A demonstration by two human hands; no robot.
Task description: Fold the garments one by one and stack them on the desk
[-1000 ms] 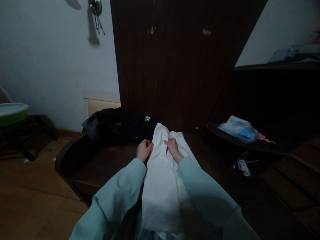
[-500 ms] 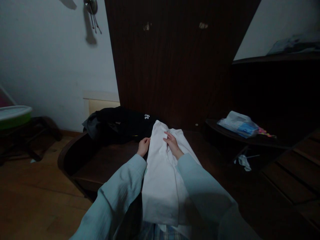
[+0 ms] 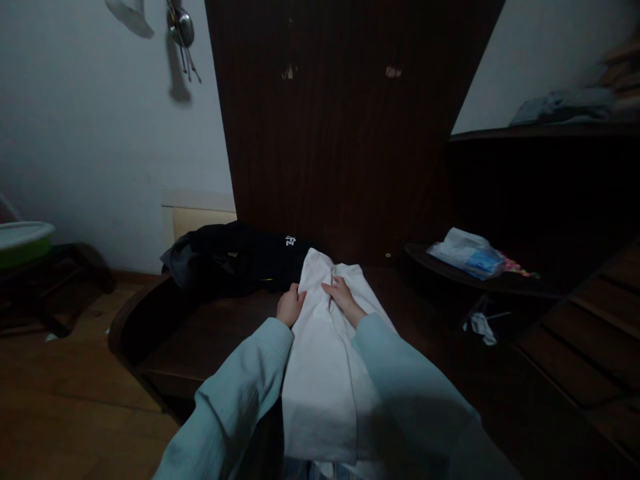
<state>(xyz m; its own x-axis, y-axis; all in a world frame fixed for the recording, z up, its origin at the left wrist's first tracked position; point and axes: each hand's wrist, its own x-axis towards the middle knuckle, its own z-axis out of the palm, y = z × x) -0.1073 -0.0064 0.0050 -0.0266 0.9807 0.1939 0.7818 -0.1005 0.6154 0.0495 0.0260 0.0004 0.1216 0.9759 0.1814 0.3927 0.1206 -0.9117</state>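
A long white garment (image 3: 317, 380) stretches away from me over the dark wooden bench, its near end by my lap. Lengthwise it shows two long parts side by side, like trouser legs; its exact kind is unclear. My left hand (image 3: 291, 305) grips its left edge, thumb on top and fingers curled under and partly hidden. My right hand (image 3: 344, 297) is closed on a raised fold near the far end, thumb pointing left. Behind and left of the white garment lies a crumpled black garment (image 3: 255, 257) with white lettering, touched by neither hand.
The bench (image 3: 200, 333) has a curved left arm and backs onto a tall dark wooden panel (image 3: 335, 147). At right, a low shelf holds a plastic packet (image 3: 467, 253). A green basin (image 3: 25, 247) rests on a dark stand at far left.
My hands have closed more on the white cloth, the left thumb now lying over its edge and the right fingers gripping the fold. The view has tilted up slightly.
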